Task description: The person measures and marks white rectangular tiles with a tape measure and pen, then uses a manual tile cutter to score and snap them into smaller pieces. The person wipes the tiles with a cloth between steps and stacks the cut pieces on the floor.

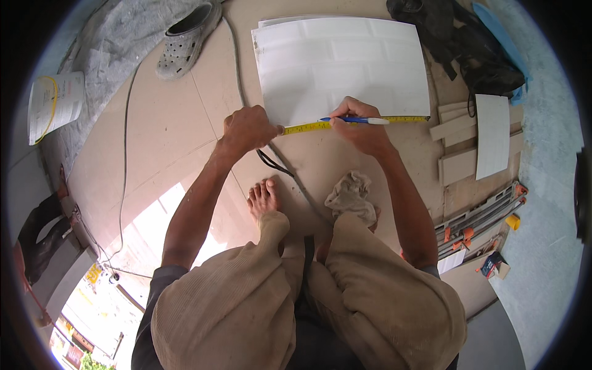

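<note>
A white tile with a brick-relief pattern (339, 68) lies stacked on another on the beige floor. A yellow tape measure (308, 127) stretches along its near edge, past its right corner. My left hand (246, 126) is closed on the tape's left part at the tile's lower-left corner. My right hand (351, 126) grips a blue and white pen (373, 121), its tip resting near the tape and tile edge, left of the middle of the tape's right half. A grey cable with a black loop (274, 161) runs below my left hand.
A grey clog (185, 43) and a white bucket (54, 105) are at upper left; a black bag (481, 58), cut tile strips (456, 163) and a tile cutter (478, 222) at right. A crumpled cloth (351, 194) lies by my feet. Another person's dark-trousered legs (46, 231) show at left.
</note>
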Demonstrator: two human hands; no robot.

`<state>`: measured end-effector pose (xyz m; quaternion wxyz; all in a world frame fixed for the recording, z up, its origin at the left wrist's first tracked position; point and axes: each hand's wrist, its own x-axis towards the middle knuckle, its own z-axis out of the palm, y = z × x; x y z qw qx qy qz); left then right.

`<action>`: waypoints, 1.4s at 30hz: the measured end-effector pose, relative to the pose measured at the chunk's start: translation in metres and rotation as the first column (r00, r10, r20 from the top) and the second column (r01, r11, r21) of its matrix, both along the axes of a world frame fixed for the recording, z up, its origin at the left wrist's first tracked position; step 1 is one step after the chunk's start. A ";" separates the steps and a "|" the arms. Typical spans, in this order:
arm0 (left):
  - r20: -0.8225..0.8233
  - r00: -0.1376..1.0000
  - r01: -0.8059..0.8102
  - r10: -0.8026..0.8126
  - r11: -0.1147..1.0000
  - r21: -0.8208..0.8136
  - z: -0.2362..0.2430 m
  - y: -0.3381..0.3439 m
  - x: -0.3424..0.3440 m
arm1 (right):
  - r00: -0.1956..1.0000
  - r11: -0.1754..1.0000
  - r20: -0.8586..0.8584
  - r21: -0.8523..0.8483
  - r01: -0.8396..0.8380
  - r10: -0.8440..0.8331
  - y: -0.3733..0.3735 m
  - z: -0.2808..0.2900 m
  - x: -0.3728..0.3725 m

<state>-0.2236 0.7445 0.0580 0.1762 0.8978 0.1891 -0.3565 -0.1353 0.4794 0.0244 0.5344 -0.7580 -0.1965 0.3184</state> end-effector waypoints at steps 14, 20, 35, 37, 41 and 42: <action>0.139 0.981 -0.131 0.136 0.990 -0.045 0.043 0.063 0.089 | 0.732 0.631 0.100 0.592 0.501 -0.674 -0.061 0.072 0.045; 0.235 0.969 -0.093 0.079 0.994 0.049 0.035 0.102 0.143 | 0.713 0.637 0.040 0.486 0.598 -0.700 -0.072 0.057 0.038; 0.226 0.973 -0.061 0.056 0.998 0.017 0.010 0.108 0.169 | 0.761 0.683 -0.063 0.397 0.613 -0.646 -0.068 0.027 0.035; 0.222 0.974 -0.058 0.051 0.998 0.025 0.010 0.109 0.169 | 0.766 0.694 -0.059 0.384 0.609 -0.640 -0.065 0.026 0.037; 0.251 0.968 -0.027 0.020 0.999 0.024 0.007 0.112 0.169 | 0.789 0.721 -0.021 0.393 0.571 -0.614 -0.058 0.023 0.046; 0.264 0.964 -0.024 0.017 0.999 0.023 0.007 0.112 0.169 | 0.807 0.747 -0.002 0.377 0.548 -0.591 -0.052 0.024 0.052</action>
